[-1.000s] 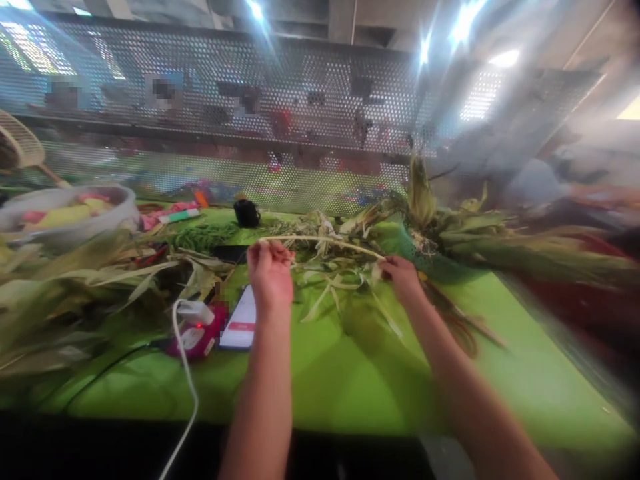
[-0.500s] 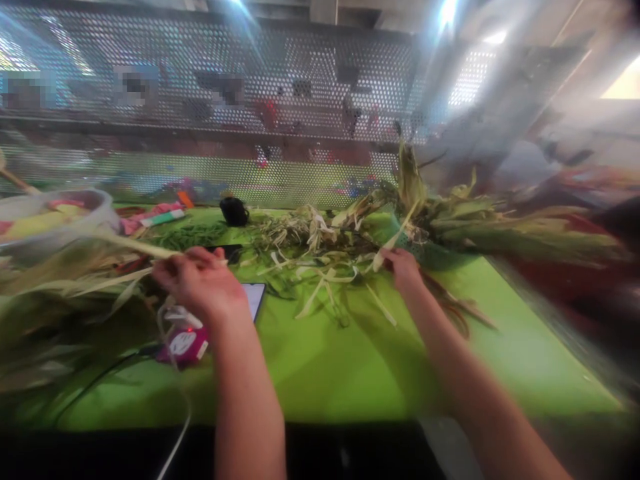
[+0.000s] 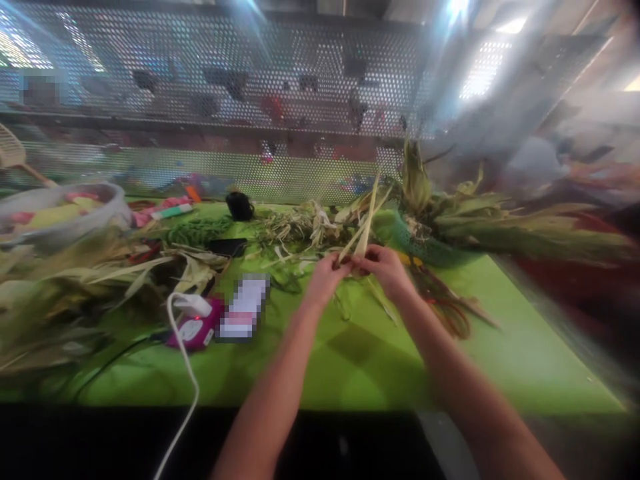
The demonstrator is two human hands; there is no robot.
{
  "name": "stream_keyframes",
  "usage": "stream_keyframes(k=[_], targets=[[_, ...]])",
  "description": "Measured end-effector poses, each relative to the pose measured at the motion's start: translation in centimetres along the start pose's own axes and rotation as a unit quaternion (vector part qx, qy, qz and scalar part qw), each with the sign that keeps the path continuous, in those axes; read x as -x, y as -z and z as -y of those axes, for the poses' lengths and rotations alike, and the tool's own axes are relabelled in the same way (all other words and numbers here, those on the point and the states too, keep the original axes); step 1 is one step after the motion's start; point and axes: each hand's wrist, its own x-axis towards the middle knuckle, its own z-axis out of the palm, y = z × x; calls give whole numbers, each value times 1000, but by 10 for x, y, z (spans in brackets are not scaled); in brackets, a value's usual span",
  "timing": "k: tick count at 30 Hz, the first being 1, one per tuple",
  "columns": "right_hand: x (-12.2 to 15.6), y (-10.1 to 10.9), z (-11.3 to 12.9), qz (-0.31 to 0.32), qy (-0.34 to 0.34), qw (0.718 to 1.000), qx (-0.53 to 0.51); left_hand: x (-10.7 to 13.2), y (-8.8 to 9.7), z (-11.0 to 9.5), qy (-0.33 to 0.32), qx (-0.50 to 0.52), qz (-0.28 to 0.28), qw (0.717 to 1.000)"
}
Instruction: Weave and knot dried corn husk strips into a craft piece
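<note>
Pale corn husk strips (image 3: 369, 217) stand up from between my two hands over the middle of the green table. My left hand (image 3: 327, 275) pinches the strips low down, its fingers closed. Right beside it, my right hand (image 3: 383, 267) is also closed on the husk strips, the fingertips of both hands nearly touching. Behind them lies a heap of dry husk shreds (image 3: 320, 223). More loose strips lie on the table under and around my hands. How the strips cross between the fingers is hidden.
Left lie large husks (image 3: 65, 300), a magenta power block (image 3: 197, 330) with a white cable (image 3: 187, 373), and a phone (image 3: 245, 307). A pale tub (image 3: 113, 210) and black mug (image 3: 240, 207) stand behind. Scissors (image 3: 453, 310) and a green basket (image 3: 425, 247) holding corn husks are right.
My left hand has moved right from above the power block to meet my right hand. The right hand has shifted slightly left, and the husk strips now point upward between them.
</note>
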Motion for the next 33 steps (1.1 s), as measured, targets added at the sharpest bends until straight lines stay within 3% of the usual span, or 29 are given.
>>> stream_keyframes(k=[5,12,17,21,25,28,30,33], targets=[[0,2,-3,-9,0,1000,0,-2,0,5,-17,-46,-65,997],[-3,3,-8,-21,31,995,91,-1,-2,1,-35,-127,-41,990],[-3,1,-12,-73,91,958,260,1,-3,1,-94,-197,-64,974],[-3,-9,-12,-96,101,949,283,8,-5,-4,-147,-228,-102,957],[-13,-8,-19,-128,86,960,236,16,-13,-13,-160,-165,-94,969],[-23,8,-27,-144,46,977,150,15,-11,-21,-143,-104,-94,980],[-29,25,-32,-173,27,977,126,10,2,-28,-134,-41,-150,979],[-34,51,-38,-246,-5,963,105,2,38,-41,-190,118,-299,928]])
